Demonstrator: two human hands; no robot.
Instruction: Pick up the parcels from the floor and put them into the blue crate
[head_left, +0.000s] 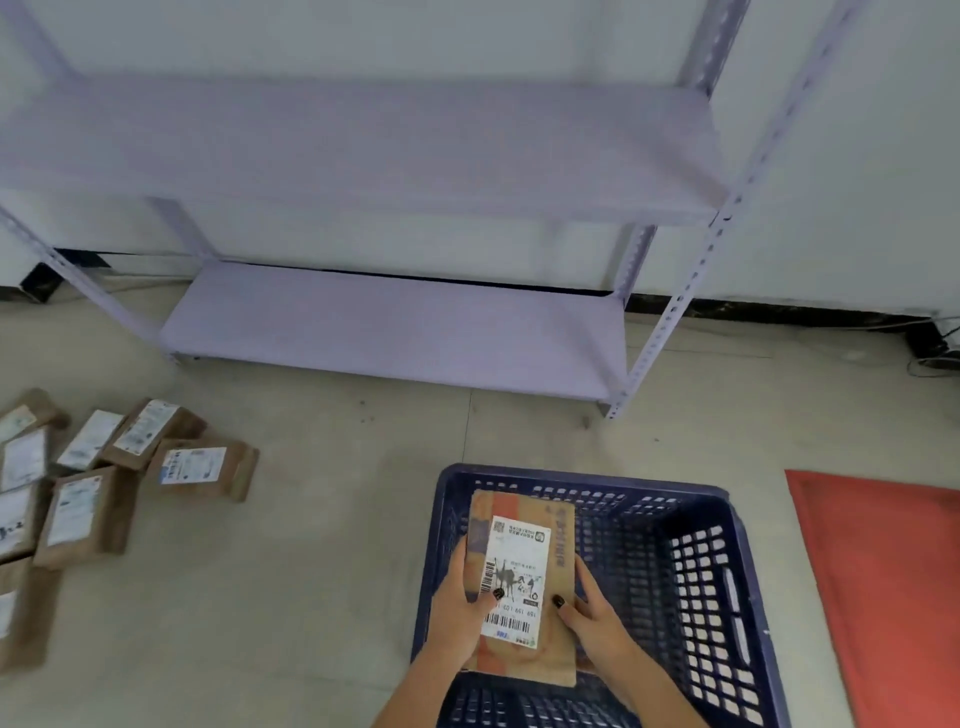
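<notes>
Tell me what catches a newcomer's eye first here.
Both hands, the left hand and right hand, hold a labelled cardboard parcel over the blue crate at bottom centre. More brown parcels lie scattered on the floor at the left, and a pale shelving rack stands against the wall behind.

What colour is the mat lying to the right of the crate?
Red-orange, plain with no pattern: the mat shows best in the head view, right of the blue crate.

Both hands hold one brown parcel (524, 582) over the blue crate (727, 613): left hand (462, 618) and right hand (597, 618) at its sides, thumbs on top. More parcels (104, 467) lie on the floor (311, 571) to the left, before a lilac shelf rack (395, 332). A red mat (883, 582) lies to the right.
</notes>
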